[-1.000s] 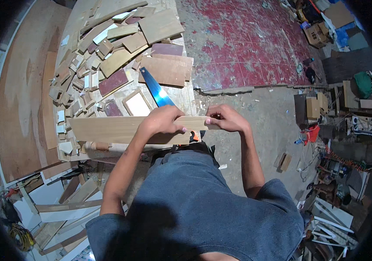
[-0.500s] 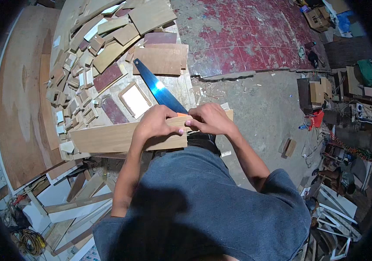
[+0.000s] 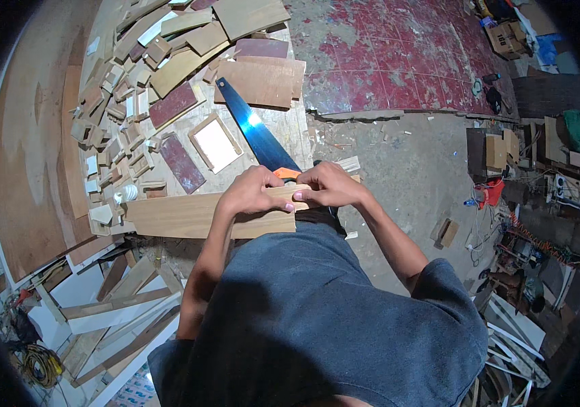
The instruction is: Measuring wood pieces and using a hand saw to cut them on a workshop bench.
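A long pale wooden board (image 3: 181,214) lies crosswise in front of my body, with a narrower strip along its upper right. My left hand (image 3: 252,193) grips it near the right part. Just to the right, my right hand (image 3: 324,183) pinches the strip, thumb on top, close to my left fingers. Beyond my hands a handsaw (image 3: 256,132) with a blue-lit blade lies diagonally on the work surface, its orange handle (image 3: 288,173) partly behind my hands. A framed white panel (image 3: 215,144) and a maroon panel (image 3: 181,163) lie beside it.
Many wood offcuts (image 3: 120,102) and panels cover the work surface. A large plywood sheet (image 3: 35,149) is at the left, with scrap wood (image 3: 117,312) below. At the right are red tiles (image 3: 398,54), grey floor, tangled cables (image 3: 480,230), boxes (image 3: 497,152) and assorted clutter along the side.
Since a second ago my right hand has moved left, closer to my left hand on the board, and the board's left end has dipped slightly. More of the saw's handle now shows.
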### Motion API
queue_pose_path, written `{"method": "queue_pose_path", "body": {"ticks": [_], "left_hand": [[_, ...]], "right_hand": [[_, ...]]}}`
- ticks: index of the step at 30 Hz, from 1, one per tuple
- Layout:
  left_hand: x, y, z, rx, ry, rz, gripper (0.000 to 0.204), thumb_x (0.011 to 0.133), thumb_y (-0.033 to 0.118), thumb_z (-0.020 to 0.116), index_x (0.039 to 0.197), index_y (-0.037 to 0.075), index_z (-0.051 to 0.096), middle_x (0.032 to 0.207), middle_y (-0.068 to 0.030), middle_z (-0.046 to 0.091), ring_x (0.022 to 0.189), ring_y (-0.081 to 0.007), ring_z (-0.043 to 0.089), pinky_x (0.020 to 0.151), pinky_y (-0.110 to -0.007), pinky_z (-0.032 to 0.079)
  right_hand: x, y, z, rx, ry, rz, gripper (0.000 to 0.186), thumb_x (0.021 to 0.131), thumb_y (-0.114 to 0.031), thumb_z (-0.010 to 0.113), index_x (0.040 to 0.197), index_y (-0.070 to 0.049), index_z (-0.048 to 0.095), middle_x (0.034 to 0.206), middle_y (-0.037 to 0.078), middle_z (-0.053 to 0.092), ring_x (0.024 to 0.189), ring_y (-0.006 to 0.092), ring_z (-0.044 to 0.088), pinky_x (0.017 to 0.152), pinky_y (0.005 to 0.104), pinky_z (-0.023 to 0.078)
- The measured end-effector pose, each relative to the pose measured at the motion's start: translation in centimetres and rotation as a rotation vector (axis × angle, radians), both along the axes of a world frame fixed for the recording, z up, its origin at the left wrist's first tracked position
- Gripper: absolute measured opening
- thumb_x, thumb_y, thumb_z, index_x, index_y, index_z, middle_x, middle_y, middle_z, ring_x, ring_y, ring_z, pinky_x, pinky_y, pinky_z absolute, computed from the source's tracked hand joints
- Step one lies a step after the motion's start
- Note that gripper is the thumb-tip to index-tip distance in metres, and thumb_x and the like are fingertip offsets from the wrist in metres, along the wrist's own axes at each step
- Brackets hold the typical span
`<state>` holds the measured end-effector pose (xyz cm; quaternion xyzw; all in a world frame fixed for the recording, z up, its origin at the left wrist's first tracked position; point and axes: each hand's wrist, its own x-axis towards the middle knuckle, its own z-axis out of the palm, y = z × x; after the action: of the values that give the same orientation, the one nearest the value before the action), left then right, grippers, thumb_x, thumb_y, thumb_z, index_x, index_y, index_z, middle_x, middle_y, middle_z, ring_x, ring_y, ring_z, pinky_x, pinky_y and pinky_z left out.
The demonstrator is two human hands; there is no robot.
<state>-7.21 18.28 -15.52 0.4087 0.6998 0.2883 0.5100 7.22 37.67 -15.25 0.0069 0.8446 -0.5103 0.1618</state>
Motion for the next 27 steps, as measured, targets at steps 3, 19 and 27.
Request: {"method": "queue_pose_path", "body": {"ticks": [3, 19, 27], "left_hand": [[0.1, -0.2, -0.2, 0.03, -0.03, 0.01, 0.056, 0.063, 0.046, 0.088, 0.067, -0.003, 0.062, 0.052, -0.0113, 0.046, 0.051, -0.0197, 0.04, 0.051, -0.037, 0.034], [-1.4, -7.4, -0.5, 0.003, 0.071, 0.405, 0.028, 0.089, 0.025, 0.071, 0.102, 0.001, 0.071, 0.081, -0.0097, 0.069, 0.078, -0.011, 0.061, 0.074, -0.031, 0.049], [0.4, -8.0, -1.8, 0.057, -0.007, 0.594, 0.031, 0.094, 0.026, 0.066, 0.107, -0.002, 0.066, 0.088, -0.0089, 0.07, 0.083, -0.0116, 0.061, 0.077, -0.031, 0.049]], "right_hand": [[-0.2, -0.1, -0.2, -0.039, -0.003, 0.01, 0.043, 0.085, -0.043, 0.069, 0.075, -0.002, 0.064, 0.057, 0.014, 0.054, 0.051, 0.0292, 0.051, 0.052, 0.0416, 0.038], [1.9, 2.1, -10.4, 0.046, 0.307, -1.199, 0.029, 0.081, -0.026, 0.077, 0.097, -0.005, 0.065, 0.086, 0.013, 0.068, 0.077, 0.0258, 0.067, 0.07, 0.0354, 0.053], [4.6, -7.8, -23.3, 0.482, 0.09, 0.138, 0.051, 0.072, -0.026, 0.08, 0.113, -0.008, 0.057, 0.111, 0.014, 0.059, 0.109, 0.0344, 0.059, 0.091, 0.0478, 0.049]]}}
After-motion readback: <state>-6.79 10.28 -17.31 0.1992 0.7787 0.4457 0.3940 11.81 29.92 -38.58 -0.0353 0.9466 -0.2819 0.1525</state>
